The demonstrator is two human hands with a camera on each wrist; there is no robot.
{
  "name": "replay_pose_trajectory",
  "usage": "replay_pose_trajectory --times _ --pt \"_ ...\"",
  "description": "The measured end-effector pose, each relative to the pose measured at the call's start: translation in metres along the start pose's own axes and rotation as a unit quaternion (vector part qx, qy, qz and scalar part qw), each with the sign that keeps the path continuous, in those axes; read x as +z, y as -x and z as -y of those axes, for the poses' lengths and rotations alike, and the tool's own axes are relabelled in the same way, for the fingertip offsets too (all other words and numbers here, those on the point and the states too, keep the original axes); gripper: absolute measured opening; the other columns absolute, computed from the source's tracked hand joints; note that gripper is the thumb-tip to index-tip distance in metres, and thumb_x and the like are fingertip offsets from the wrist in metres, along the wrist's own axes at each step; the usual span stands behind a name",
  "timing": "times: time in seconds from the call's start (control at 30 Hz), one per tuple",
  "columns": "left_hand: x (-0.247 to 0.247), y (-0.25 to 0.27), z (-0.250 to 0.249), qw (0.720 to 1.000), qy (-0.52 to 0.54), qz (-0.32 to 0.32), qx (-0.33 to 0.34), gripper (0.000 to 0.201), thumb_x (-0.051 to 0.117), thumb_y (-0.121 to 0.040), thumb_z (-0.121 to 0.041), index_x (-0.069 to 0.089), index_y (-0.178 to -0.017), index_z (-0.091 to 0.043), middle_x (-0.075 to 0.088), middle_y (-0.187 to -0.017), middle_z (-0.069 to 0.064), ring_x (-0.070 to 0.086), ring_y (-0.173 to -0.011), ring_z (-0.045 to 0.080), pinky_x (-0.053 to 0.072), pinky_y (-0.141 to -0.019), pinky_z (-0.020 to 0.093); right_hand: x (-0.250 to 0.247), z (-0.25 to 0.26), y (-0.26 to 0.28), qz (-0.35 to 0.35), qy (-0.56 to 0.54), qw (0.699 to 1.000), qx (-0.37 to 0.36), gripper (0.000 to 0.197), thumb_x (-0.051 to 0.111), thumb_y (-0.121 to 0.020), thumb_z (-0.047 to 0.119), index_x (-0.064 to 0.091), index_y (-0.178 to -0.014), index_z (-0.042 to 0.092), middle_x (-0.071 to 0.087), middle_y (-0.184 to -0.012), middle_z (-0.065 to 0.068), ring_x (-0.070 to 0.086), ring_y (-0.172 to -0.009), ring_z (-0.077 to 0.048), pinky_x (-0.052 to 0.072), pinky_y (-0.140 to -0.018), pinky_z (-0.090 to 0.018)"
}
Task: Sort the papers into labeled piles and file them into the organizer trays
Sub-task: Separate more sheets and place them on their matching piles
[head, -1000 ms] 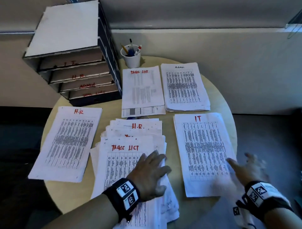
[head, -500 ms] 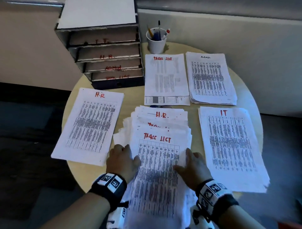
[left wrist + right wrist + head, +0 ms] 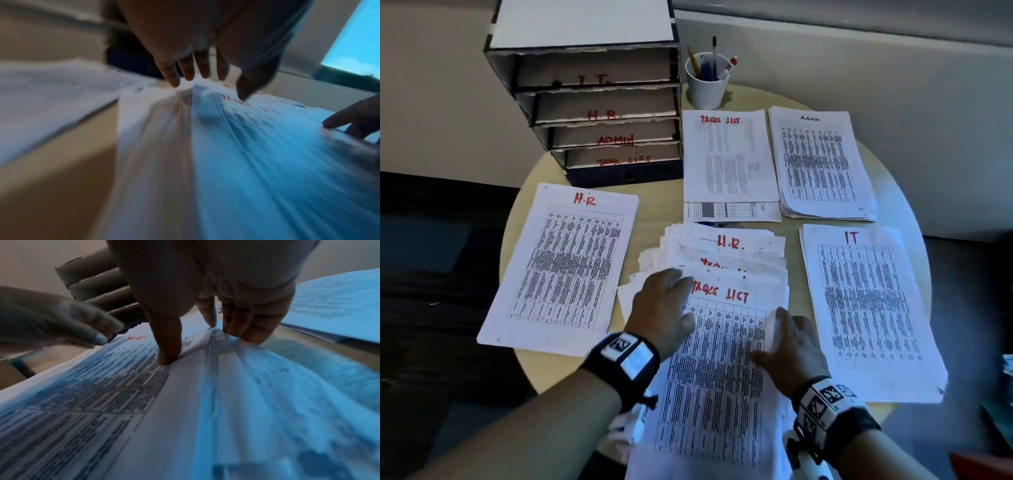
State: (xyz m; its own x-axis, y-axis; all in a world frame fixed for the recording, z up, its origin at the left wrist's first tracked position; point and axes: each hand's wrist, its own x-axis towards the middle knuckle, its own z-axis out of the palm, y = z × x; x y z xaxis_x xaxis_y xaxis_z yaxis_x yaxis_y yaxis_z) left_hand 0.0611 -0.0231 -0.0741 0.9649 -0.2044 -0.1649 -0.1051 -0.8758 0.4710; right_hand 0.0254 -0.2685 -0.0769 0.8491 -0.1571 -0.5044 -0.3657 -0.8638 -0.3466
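Note:
A fanned, unsorted stack of papers (image 3: 726, 253) lies at the table's near middle, its top sheet (image 3: 719, 370) headed "Tasks List" in red. My left hand (image 3: 681, 298) rests with straight fingers on the stack's upper left edge, thumb by the red heading; the left wrist view shows that left hand (image 3: 205, 81) blurred. My right hand (image 3: 774, 335) pinches the top sheet's right edge. In the right wrist view that right hand (image 3: 195, 340) has its thumb on the print and its fingers tucked at the raised edge. The organizer (image 3: 599, 102) stands at the back left, its trays marked IT, HR, ADMIN and TASK LIST.
Four labelled piles surround the stack: H.R (image 3: 565, 267) left, Tasks List (image 3: 729, 161) behind, Admin (image 3: 822, 164) back right, IT (image 3: 866, 308) right. A white cup of pens (image 3: 705, 82) stands beside the organizer. The round table's edge (image 3: 530, 373) curves close by my left forearm.
My right hand came off the IT pile and took the top sheet's right edge. My left hand slid up the stack's left side toward the red heading.

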Motion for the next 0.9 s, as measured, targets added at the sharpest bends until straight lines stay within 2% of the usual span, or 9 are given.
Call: replay_pose_trajectory --times 0.1,0.23,0.4,0.5,0.57,0.63,0.7,0.77,0.9 --pt "-0.017 -0.038 -0.005 0.985 -0.114 0.126 0.011 0.083 0.068 -0.086 -0.045 0.026 -0.153 -0.023 0.027 -0.158 0.003 0.025 -0.143 0.029 0.033 -0.112 0.047 -0.004 0.003 0.0 0.001 0.023 1.0 -0.005 0.081 0.08 -0.069 0.052 0.033 -0.13 0.029 0.041 -0.132 -0.002 0.049 -0.121 -0.025 0.044 -0.1 -0.038" --pt "-0.023 -0.054 -0.011 0.975 -0.147 0.161 -0.038 0.06 0.072 -0.082 -0.045 0.045 -0.133 -0.027 0.051 -0.126 0.005 0.049 -0.117 0.031 0.041 -0.094 0.047 -0.008 0.006 0.003 0.009 0.026 1.0 -0.01 0.078 0.08 -0.069 0.053 0.032 -0.127 0.032 0.041 -0.129 -0.001 0.05 -0.118 -0.025 0.046 -0.098 -0.039" --pt "-0.019 -0.035 0.003 0.994 0.063 0.081 -0.03 0.006 0.059 -0.095 -0.024 0.063 -0.099 -0.024 0.062 -0.091 -0.003 0.061 -0.09 0.025 0.046 -0.075 0.032 -0.014 0.001 0.001 -0.046 -0.014 0.999 -0.016 0.098 0.082 -0.069 0.048 0.021 -0.144 0.033 0.035 -0.141 -0.002 0.039 -0.13 -0.024 0.042 -0.106 -0.042" --pt "-0.025 -0.017 0.012 0.972 0.227 0.04 -0.045 0.01 0.069 -0.092 -0.023 0.069 -0.083 -0.028 0.069 -0.078 -0.012 0.062 -0.078 0.008 0.05 -0.07 0.025 -0.026 -0.004 -0.002 -0.126 -0.135 0.982 -0.033 0.097 0.086 -0.067 0.038 0.03 -0.145 0.026 0.043 -0.132 -0.002 0.047 -0.118 -0.013 0.047 -0.101 -0.038" --pt "-0.031 -0.009 0.015 0.957 0.284 0.022 -0.06 0.011 0.074 -0.088 -0.025 0.07 -0.079 -0.028 0.07 -0.078 -0.009 0.062 -0.075 0.007 0.049 -0.068 0.025 -0.034 -0.009 -0.006 -0.121 -0.176 0.975 -0.053 0.064 0.086 -0.07 0.033 0.055 -0.124 0.021 0.061 -0.105 0.003 0.057 -0.09 0.004 0.051 -0.082 -0.022" --pt "-0.034 -0.008 0.016 0.948 0.307 0.015 -0.088 0.016 0.075 -0.087 -0.032 0.069 -0.075 -0.023 0.071 -0.079 0.001 0.064 -0.078 0.017 0.05 -0.068 0.029 -0.039 -0.015 -0.011 -0.095 -0.19 0.976 -0.055 0.041 0.082 -0.069 0.047 0.066 -0.09 0.016 0.07 -0.078 -0.001 0.067 -0.074 -0.01 0.056 -0.066 -0.031" --pt "-0.036 -0.014 0.017 0.947 0.305 0.015 -0.104 0.03 0.073 -0.086 -0.041 0.063 -0.069 -0.018 0.071 -0.075 0.0 0.067 -0.078 0.02 0.052 -0.069 0.032 -0.036 -0.026 -0.017 -0.077 -0.217 0.972 -0.043 0.076 0.075 -0.059 0.071 0.064 -0.088 0.003 0.071 -0.082 -0.018 0.067 -0.078 -0.036 0.057 -0.068 -0.051" --pt "-0.038 -0.019 0.014 0.957 0.271 0.02 -0.105 0.047 0.068 -0.087 -0.048 0.053 -0.063 -0.01 0.056 -0.06 -0.003 0.053 -0.058 0.015 0.042 -0.057 0.028 -0.033 -0.034 -0.023 -0.062 -0.251 0.965 -0.043 0.089 0.073 -0.055 0.078 0.062 -0.088 -0.004 0.069 -0.083 -0.025 0.065 -0.073 -0.042 0.057 -0.067 -0.053" --pt "-0.038 -0.026 0.01 0.917 0.373 0.062 -0.124 0.007 0.074 -0.088 -0.019 0.068 -0.086 -0.016 0.066 -0.075 -0.003 0.057 -0.066 0.01 0.048 -0.065 0.026 -0.044 -0.03 -0.026 -0.053 -0.261 0.962 -0.055 0.047 0.076 -0.081 0.035 0.055 -0.067 -0.004 0.041 -0.052 -0.01 0.036 -0.049 -0.017 0.033 -0.052 -0.033"
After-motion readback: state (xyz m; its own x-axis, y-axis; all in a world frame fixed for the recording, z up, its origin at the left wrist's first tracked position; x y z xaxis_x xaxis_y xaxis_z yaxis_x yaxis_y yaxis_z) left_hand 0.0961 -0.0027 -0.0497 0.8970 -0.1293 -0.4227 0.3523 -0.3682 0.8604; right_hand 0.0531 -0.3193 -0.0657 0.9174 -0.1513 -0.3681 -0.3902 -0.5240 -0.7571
